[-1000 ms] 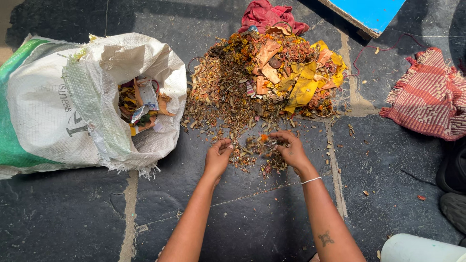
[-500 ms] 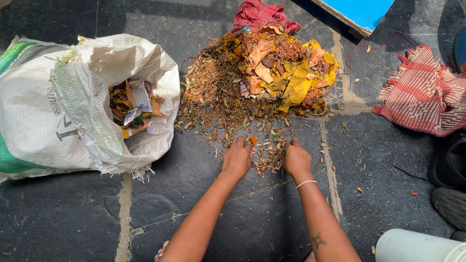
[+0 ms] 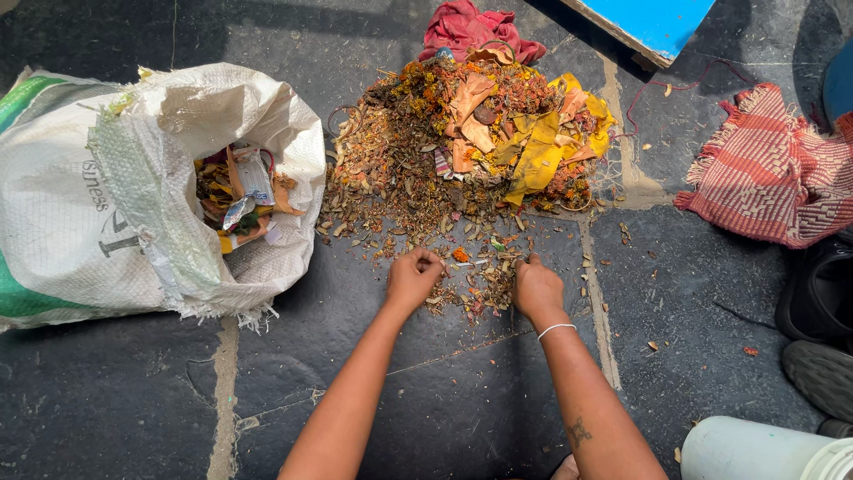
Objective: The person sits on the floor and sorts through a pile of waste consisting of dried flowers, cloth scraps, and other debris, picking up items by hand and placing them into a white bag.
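Observation:
A heap of dried flowers, leaves and yellow and orange cloth scraps (image 3: 480, 133) lies on the dark stone floor. Its near edge thins into a small scatter of debris (image 3: 480, 280). My left hand (image 3: 413, 277) is curled on the left side of that scatter, fingers closed over bits of it. My right hand (image 3: 536, 286), with a thin white bangle at the wrist, is curled on the right side of the same scatter, knuckles up. What either palm holds is hidden.
A white woven sack (image 3: 133, 196) lies open on its side at the left, with wrappers and scraps inside. A red cloth (image 3: 471, 22) sits behind the heap, a red striped cloth (image 3: 773, 173) at the right, a blue board (image 3: 653, 22), dark shoes (image 3: 822, 329), a white container (image 3: 764, 449).
Both hands have drawn closer together around the small scatter of debris and curled tighter. The view has shifted slightly.

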